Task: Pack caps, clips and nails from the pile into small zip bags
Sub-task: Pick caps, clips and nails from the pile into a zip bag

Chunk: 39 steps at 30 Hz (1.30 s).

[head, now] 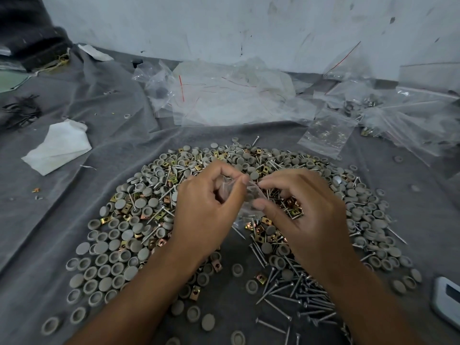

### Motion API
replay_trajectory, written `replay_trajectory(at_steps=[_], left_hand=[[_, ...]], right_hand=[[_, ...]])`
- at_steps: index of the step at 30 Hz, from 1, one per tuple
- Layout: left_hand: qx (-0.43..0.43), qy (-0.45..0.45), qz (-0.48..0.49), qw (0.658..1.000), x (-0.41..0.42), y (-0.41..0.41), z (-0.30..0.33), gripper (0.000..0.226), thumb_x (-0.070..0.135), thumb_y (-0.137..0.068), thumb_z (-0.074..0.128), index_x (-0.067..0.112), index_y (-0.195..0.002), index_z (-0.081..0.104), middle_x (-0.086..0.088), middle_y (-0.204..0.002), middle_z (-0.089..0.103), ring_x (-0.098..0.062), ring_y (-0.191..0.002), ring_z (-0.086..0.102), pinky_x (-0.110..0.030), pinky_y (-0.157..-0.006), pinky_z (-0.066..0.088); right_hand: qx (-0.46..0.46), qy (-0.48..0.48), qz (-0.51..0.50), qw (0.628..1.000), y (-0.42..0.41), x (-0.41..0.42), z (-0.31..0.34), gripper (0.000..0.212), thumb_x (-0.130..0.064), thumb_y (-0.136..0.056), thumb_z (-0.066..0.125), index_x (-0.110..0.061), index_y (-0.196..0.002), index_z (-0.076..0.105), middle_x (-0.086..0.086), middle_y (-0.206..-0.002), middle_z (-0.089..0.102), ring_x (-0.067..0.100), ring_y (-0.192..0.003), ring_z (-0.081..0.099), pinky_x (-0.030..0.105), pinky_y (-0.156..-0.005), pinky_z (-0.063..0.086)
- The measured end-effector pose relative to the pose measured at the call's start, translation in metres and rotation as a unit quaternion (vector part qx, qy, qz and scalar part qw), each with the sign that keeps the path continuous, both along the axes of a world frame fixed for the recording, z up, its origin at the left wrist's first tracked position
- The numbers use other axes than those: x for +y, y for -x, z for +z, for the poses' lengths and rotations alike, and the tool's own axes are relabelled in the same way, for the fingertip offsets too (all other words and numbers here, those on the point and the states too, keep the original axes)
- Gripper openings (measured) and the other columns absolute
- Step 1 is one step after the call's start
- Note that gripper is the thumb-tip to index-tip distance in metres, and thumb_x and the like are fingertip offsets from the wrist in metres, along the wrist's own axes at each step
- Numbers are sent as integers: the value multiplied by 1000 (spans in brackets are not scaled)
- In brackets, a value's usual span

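A wide pile (149, 215) of grey round caps, brass square clips and steel nails lies on the grey cloth in front of me. Above its middle my left hand (206, 210) and my right hand (306, 215) both pinch a small clear zip bag (251, 197) by its top edge. The bag hangs between the hands with grey caps and nails visible inside. My right palm also cups several brass clips (292, 207). Loose nails (293, 292) are heaped at the lower right of the pile.
Empty clear zip bags (224, 95) with red strips lie heaped against the wall. Filled bags (368, 105) sit at the far right. A white tissue (59, 145) lies at left, black ties (20, 113) at far left, and a white device (448, 300) at the right edge.
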<state>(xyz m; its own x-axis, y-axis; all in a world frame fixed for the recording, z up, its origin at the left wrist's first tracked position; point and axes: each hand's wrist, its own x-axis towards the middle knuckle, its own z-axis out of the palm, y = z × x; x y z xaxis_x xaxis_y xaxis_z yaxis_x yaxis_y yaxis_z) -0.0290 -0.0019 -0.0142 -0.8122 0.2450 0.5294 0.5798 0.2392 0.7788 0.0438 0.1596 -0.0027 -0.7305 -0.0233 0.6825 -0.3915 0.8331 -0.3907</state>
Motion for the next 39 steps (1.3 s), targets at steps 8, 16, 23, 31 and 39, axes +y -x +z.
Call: replay_trajectory(at_steps=[8,16,23,31,39], left_hand=[[-92,-43,3,995,-4,-2,13,12,35,-95,63,27,-87,66,-6,-60,62,-27,-52,62,-48,-48,51],[30,75,1,997,-16,0,71,19,62,-84,60,44,-85,67,19,-93,58,-4,-99,55,-37,-85,43],[-7,-64,106,992,-20,4,48,10,34,-98,59,32,-89,61,7,-88,68,-6,-80,63,-12,-65,47],[87,58,131,986,-38,14,36,26,8,-100,53,33,-92,54,16,-94,66,8,-89,59,-7,-72,41],[105,65,122,985,-46,15,45,41,-1,-96,52,36,-104,67,28,-99,60,12,-82,58,-3,-65,41]], right_hand=[[-4,-30,9,999,2,8,-1,20,-32,-94,67,-14,-95,76,0,-106,61,20,-98,57,31,-79,48],[193,26,12,981,-5,10,6,5,-18,-100,59,-20,-102,62,4,-115,44,12,-102,49,27,-81,47],[9,114,-88,989,4,24,0,15,-20,-99,57,-28,-112,59,-13,-107,57,6,-98,56,31,-82,49],[-178,68,-126,974,7,29,-14,16,-24,-96,62,-36,-106,66,-24,-110,58,3,-111,52,28,-92,44],[-225,-48,-116,966,54,32,10,24,-24,-100,56,-32,-121,66,-14,-120,61,12,-118,50,29,-98,37]])
